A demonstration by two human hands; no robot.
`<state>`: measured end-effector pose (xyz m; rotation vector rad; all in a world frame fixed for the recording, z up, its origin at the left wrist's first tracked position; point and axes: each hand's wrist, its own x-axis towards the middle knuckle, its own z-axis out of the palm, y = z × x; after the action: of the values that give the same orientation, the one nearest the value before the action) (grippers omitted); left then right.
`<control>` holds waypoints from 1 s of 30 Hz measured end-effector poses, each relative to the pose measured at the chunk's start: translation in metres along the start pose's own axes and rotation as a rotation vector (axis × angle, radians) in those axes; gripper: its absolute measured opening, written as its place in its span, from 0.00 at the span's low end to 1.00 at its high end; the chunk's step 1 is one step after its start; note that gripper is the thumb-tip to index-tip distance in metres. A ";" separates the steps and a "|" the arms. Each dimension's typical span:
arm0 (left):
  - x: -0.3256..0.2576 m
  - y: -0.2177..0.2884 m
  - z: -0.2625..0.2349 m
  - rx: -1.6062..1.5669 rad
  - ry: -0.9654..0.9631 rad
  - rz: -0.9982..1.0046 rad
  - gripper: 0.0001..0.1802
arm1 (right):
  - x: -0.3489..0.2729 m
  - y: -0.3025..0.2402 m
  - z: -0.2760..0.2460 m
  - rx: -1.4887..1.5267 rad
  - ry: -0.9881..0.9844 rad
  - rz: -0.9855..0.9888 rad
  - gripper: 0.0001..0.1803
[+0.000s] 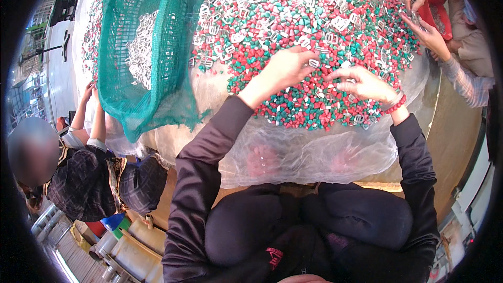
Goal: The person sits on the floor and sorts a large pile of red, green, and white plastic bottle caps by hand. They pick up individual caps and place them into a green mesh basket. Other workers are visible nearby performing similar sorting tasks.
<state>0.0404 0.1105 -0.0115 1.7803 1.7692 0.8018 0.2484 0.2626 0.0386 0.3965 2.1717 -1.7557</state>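
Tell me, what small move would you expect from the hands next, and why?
Probably the left hand lifts the clear ring at its fingertips toward the green net basket, which already holds similar clear pieces. Both hands rest on the heap of red, green and white bits, where more rings lie mixed in.

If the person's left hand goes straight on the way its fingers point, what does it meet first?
Probably the small clear ring at the left hand's fingertips, on the red and green bead pile; depth is unclear.
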 end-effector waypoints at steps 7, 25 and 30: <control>0.015 -0.008 0.019 0.202 0.087 0.030 0.15 | -0.009 0.055 0.071 -0.969 0.225 -0.094 0.19; -0.030 0.021 0.045 0.047 -0.372 0.087 0.15 | -0.021 -0.027 -0.024 1.047 -0.092 -0.243 0.18; -0.028 0.021 0.058 0.053 -0.218 0.054 0.09 | -0.055 -0.004 -0.011 0.469 -0.080 0.329 0.09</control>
<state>0.0965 0.0852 -0.0387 1.8795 1.6196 0.5620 0.2965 0.2713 0.0671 0.7325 1.5172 -2.0254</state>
